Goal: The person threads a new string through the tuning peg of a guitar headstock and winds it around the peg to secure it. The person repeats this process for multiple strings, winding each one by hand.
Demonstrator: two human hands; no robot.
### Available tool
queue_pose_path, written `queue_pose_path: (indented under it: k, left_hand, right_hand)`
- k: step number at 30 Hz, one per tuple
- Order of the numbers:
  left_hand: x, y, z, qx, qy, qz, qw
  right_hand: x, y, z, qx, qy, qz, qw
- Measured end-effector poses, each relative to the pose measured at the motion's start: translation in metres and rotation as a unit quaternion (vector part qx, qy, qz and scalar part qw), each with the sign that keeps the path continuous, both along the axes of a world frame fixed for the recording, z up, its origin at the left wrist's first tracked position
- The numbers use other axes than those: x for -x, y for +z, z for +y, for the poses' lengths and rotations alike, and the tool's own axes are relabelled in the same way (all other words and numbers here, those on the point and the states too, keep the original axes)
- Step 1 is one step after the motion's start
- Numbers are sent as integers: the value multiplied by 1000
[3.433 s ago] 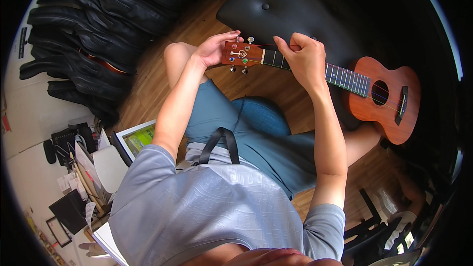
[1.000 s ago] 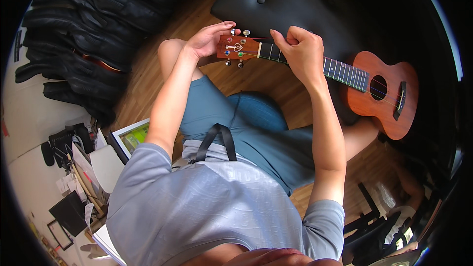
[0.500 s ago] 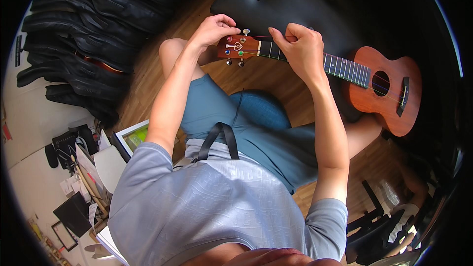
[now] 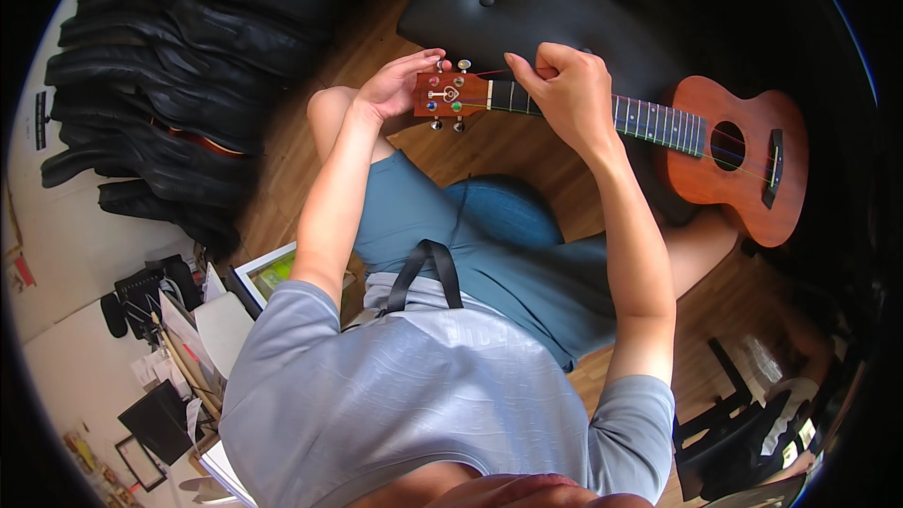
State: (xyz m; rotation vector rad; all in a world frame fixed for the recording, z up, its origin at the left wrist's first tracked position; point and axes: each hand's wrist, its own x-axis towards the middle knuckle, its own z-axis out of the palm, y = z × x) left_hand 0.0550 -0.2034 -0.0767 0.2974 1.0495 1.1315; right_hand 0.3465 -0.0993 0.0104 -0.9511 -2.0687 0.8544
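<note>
A brown wooden ukulele (image 4: pixel 691 183) lies across in front of me, headstock (image 4: pixel 425 99) to the left and body to the right. My left hand (image 4: pixel 388 87) is at the headstock's far left corner, its fingertips closed on a silver tuning peg (image 4: pixel 440 65). A second tuning peg (image 4: pixel 464 65) beside it is untouched. Over the upper fretboard (image 4: pixel 649 122), my right hand (image 4: pixel 574 94) is closed, thumb against the curled fingers. A thin red string (image 4: pixel 489 72) runs from the headstock into this grip. Other coloured strings lie along the neck; the right hand hides part of it.
A black tufted seat (image 4: pixel 527 9) is behind the neck. Several black instrument cases (image 4: pixel 160 66) stand at the left. A blue round stool (image 4: pixel 503 212) sits below the neck. Papers and a black box (image 4: pixel 155 421) are at the lower left, a dark chair (image 4: pixel 720 395) at the lower right.
My left hand has shifted left from the upper tuning peg nearer the nut to the one at the headstock's end. My right hand keeps its hold on the string, moving slightly left.
</note>
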Motion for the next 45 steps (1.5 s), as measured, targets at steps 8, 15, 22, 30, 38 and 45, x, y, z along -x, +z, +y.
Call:
queue_pose_path:
  k: [8,15,22,30,38,45]
  left_hand:
    - [-3,21,13,12,-59,283,957]
    - [-27,37,31,73,-126,499,854]
    - [-2,16,13,-13,-16,73,997]
    - [3,3,8,-23,-37,59,997]
    - [-19,30,24,33,-84,416,905]
    - [-25,37,29,46,-84,378,921]
  right_hand:
    - [0,-1,0,-2,0,-4,1000]
    - [-1,-1,0,18,4,-46,999]
    - [-2,1,1,13,7,-32,999]
    - [-1,-1,1,3,7,-44,999]
    - [-1,-1,0,-3,5,-33,999]
    - [0,-4,0,-4,0,-1,1000]
